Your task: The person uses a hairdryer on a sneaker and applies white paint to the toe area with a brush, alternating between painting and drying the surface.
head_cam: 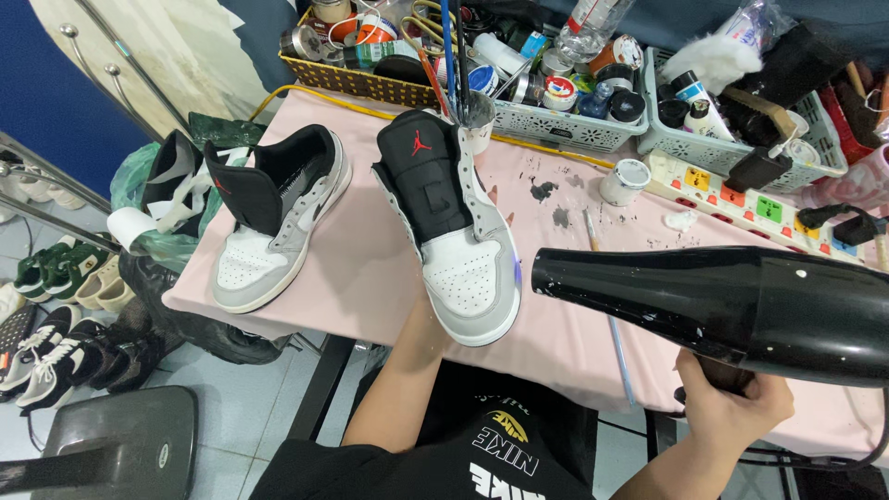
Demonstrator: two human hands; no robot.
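Observation:
My left hand holds a grey, white and black high-top sneaker from underneath, toe toward me, tongue raised; the hand is mostly hidden behind the sole. My right hand grips the handle of a black hair dryer whose nozzle points left at the sneaker's toe, a short gap away. The matching second sneaker lies unlaced on the pink table cover to the left.
Baskets crammed with paint jars, brushes and bottles line the table's far edge. A white power strip, a small white jar and a thin brush lie on the cover. More shoes sit on the floor at left.

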